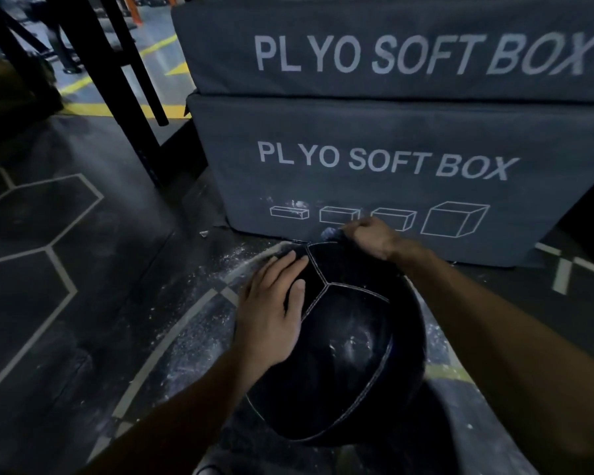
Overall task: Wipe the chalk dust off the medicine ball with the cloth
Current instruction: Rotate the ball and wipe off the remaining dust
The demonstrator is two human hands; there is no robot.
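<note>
**Cloth at the far side, dust on the near side**

The ball [340, 341] sits on the dark floor [83, 303] just in front of the lower plyo box [374, 186], close below the person. The left hand [271, 313] lies flat and spread on its upper left, steadying it, holding nothing. The right hand [371, 236] is closed around a dark cloth [330, 233], pressed at the ball's far top edge beside the box. So the cloth hand is the farther one, and the dust still showing lies toward the person from it: pale smears on the near right panel. The next stroke probably has to pull back across the top seam toward that patch. The ball is round, black and stitched in panels, with no long axis. Loose chalk [199, 337] speckles the floor on its left.
</note>
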